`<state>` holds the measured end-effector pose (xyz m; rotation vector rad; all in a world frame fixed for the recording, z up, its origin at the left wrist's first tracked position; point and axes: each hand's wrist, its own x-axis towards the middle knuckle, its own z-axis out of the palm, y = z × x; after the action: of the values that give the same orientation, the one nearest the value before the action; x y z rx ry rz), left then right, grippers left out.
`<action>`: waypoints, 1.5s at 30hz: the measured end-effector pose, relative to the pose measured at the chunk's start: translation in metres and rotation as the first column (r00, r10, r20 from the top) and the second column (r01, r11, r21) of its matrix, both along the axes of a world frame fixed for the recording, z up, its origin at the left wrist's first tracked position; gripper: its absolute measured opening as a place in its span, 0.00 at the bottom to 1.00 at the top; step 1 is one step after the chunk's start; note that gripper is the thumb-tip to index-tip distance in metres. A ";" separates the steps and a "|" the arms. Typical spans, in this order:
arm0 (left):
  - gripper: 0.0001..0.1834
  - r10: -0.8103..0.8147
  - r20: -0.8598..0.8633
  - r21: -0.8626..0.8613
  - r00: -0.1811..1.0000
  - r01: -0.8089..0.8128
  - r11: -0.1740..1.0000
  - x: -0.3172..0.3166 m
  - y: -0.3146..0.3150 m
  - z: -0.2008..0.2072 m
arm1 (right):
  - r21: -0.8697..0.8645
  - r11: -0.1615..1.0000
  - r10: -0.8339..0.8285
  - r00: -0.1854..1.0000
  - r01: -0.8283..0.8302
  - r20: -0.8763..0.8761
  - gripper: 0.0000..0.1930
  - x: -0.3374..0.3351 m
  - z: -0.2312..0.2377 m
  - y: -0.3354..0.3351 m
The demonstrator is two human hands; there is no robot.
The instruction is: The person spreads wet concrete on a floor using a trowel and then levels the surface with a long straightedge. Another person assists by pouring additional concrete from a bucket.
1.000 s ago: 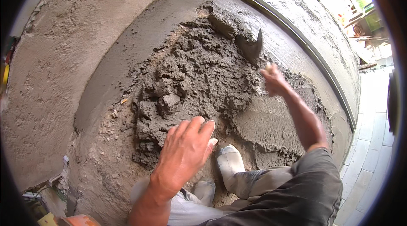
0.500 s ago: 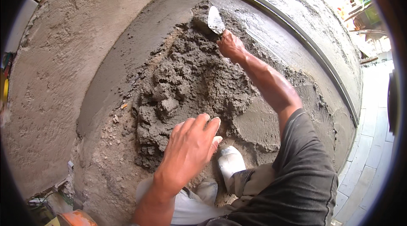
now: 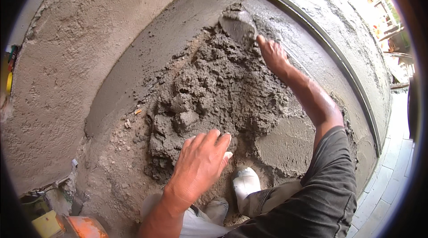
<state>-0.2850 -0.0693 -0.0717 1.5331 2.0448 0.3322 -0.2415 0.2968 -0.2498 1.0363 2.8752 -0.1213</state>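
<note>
My right hand [image 3: 274, 55] is closed round the handle of a trowel [image 3: 240, 27], the handle mostly hidden in the fist. The trowel's wide grey blade lies at the far tip of a heap of wet mortar [image 3: 223, 73], its face smeared with mortar. Above the near edge of the heap hangs my left hand [image 3: 201, 160], empty, fingers loosely bent and the thumb apart. Smooth, levelled mortar [image 3: 178, 24] borders the heap on the far left, and a flattened patch [image 3: 287, 146] lies under my right forearm.
A long metal straightedge [image 3: 312, 26] rests on the smoothed mortar at the right. A rough plastered wall [image 3: 58, 86] rises on the left. White boots [image 3: 246, 182] stand at the heap's near edge. An orange object [image 3: 87, 227] sits lower left; pale floor tiles [image 3: 385, 171] lie far right.
The trowel's blade has turned, showing a broader, duller face against the mortar. My right hand has shifted right; my left hand is nearly still. The whole view has swung slightly.
</note>
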 end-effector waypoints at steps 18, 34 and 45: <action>0.22 0.064 -0.003 -0.045 0.998 -0.064 0.997 -0.004 -0.003 -0.004 | -0.385 0.923 0.074 0.987 -0.014 0.142 0.10 -0.018 0.002 0.004; 0.22 0.244 -0.017 -0.154 0.970 -0.243 0.958 -0.020 -0.033 -0.009 | 0.039 0.943 -0.332 0.940 0.330 0.075 0.22 -0.103 -0.060 0.195; 0.22 0.250 -0.076 -0.056 0.965 -0.254 0.965 -0.025 -0.035 0.002 | -0.264 0.947 0.202 0.978 -0.181 0.054 0.12 -0.008 -0.059 0.138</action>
<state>-0.3097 -0.1046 -0.0694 1.2622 2.2870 0.3100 -0.2494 0.4349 -0.3083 0.6948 2.7718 -0.4178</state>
